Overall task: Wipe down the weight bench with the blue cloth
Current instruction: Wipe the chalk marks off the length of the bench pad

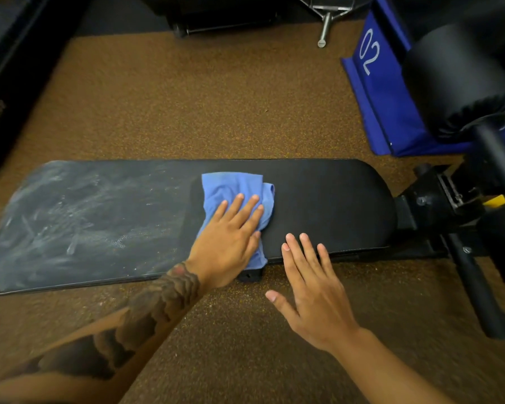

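The left hand (228, 240) pressed flat on the cloth (233, 189); the right hand (312, 293) hovered open. Pressed loosely, the cloth could bunch and smear the bench's (333, 205) chalky left end.

Black padded surface (318, 196) on speckled brown floor (187, 97); blue cloth (231, 185) at centre; white smears toward 9 o'clock.

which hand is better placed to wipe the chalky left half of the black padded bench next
Left. The left hand already presses the crumpled blue cloth flat at the edge of the white-smeared half of the black padded bench. The right hand is empty, over the clean end.
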`<state>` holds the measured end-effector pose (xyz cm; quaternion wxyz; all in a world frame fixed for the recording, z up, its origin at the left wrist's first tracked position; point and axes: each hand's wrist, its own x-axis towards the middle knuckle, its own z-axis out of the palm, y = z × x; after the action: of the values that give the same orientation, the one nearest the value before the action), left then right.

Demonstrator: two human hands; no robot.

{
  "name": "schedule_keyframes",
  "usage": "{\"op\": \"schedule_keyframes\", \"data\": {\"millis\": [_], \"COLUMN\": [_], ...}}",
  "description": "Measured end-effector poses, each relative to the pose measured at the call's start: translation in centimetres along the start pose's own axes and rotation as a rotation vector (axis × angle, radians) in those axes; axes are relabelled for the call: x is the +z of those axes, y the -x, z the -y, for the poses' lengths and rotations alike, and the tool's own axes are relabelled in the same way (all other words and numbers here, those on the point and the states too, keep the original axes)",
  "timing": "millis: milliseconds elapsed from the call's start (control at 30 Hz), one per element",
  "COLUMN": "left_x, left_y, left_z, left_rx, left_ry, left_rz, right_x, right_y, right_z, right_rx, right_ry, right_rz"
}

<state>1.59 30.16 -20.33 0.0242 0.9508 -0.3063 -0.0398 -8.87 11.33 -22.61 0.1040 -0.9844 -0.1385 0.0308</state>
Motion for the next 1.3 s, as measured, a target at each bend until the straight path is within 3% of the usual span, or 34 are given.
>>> {"op": "schedule_keyframes", "data": {"millis": [267,600,800,967,1300], "left_x": [-1.3,-2.9,-1.6,0.1,-0.6], "left_y": [-9.1,-9.9,-5.7,-4.0,-9.8], "left_z": [0.5,1.1,0.0,-1.9,-1.1], "left_rx": [0.131,-0.101,-0.134,-0.058,0.069], "left_ry": [-0.096,-0.025,0.065,0.134,0.043], "left_rz": [0.095,0.088,-0.036,-0.129,-0.016], "right_x": [0.5,0.6,0.5,0.5,0.6], "right_y": [0.0,-0.1,-0.1,-0.1,-0.1], "right_z": [0.1,0.4,0.3,0.2,0.5], "right_rx": [0.006,0.033,0.02,0.016,0.038], "right_ry": [-0.004,-0.005,-0.042,-0.052,-0.052], "right_rz": [-0.034,-0.042,-0.059,-0.055,-0.052]}}
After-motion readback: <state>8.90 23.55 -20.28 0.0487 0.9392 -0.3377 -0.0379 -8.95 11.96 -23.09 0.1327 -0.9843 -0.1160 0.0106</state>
